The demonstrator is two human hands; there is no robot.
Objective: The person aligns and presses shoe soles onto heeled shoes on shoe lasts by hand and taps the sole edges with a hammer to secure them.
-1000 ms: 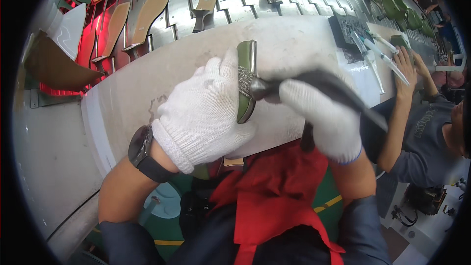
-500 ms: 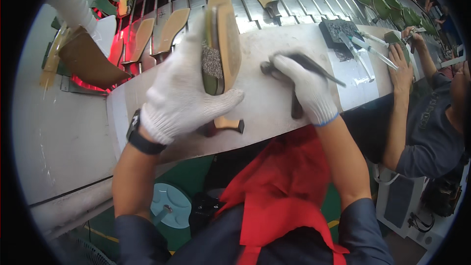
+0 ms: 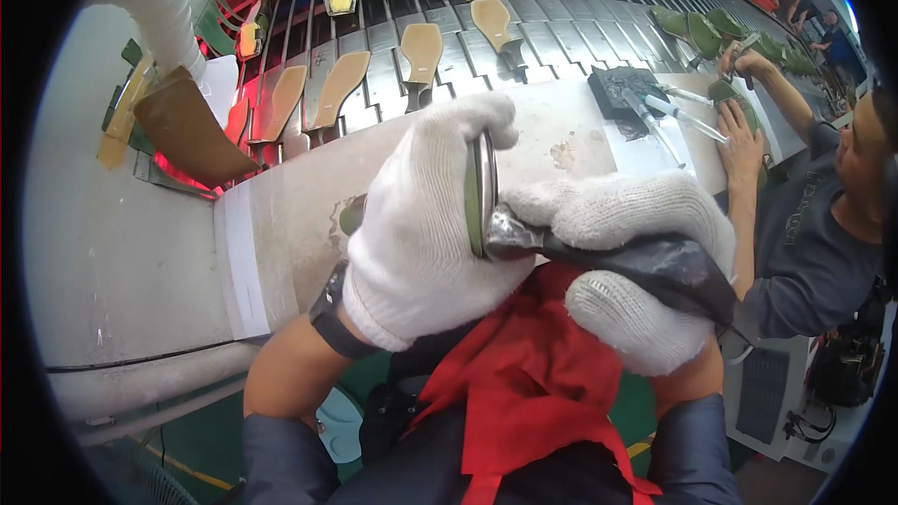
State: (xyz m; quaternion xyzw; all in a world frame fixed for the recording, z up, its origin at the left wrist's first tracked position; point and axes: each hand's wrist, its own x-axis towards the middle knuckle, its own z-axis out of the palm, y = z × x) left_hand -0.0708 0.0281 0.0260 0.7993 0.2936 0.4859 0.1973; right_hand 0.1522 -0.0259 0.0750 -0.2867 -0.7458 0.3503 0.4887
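Observation:
My left hand (image 3: 421,215), in a white knit glove, is wrapped round a green shoe part (image 3: 474,210) with a shiny metal-like edge; most of it is hidden by the glove. My right hand (image 3: 645,243), gloved too, grips dark-handled pincers (image 3: 613,262) with fingers curled over the handle. The pincers' silver head touches or nearly touches the shoe part's edge; whether its jaws hold anything cannot be made out. A small green end (image 3: 352,214) shows left of my left hand, and I cannot tell whether it belongs to the same shoe part.
Tan sole-shaped pieces (image 3: 421,51) lie along the slatted metal conveyor (image 3: 374,37) beyond the pale worktable (image 3: 271,215). A black block (image 3: 622,89) with brushes (image 3: 683,112) stands at right. Nearby a co-worker's hand (image 3: 744,136) works on a green piece. A white hose (image 3: 154,0) hangs at left.
The shoe part has come nearer and turned, so its tan sole face no longer shows. My right hand has brought the pincers leftward and up against it.

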